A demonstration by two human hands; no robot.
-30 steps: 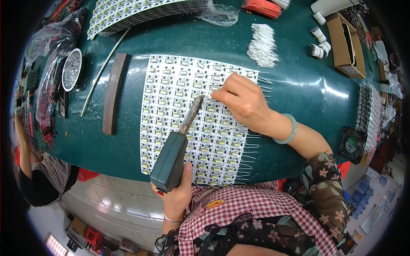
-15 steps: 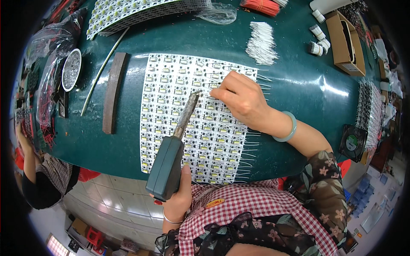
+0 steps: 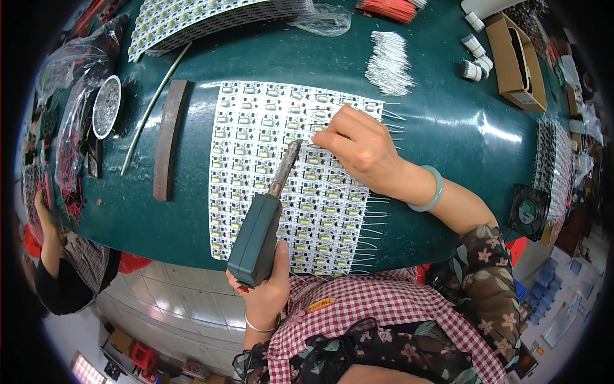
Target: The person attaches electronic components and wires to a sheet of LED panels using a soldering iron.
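My left hand grips a dark green soldering gun by its handle, below the panel's near edge. Its metal tip rests at or just over a white panel of small LED circuit boards; contact cannot be made out. Thumb and forefinger of my right hand are pinched together close to the tip, over the panel's upper middle. They hold the end of a thin white wire, mostly hidden by the fingers. Several white wires stick out past the panel's right edge.
Beyond the panel lies a pile of white wires. A dark bar, a thin rod and a small bowl are at left. Stacked LED panels stand far left; a cardboard box and a fan are at right. Another person's arm shows far left.
The soldering gun's body has moved a little up and to the right, its tip staying near my right fingertips. My right hand keeps nearly the same place and pinch.
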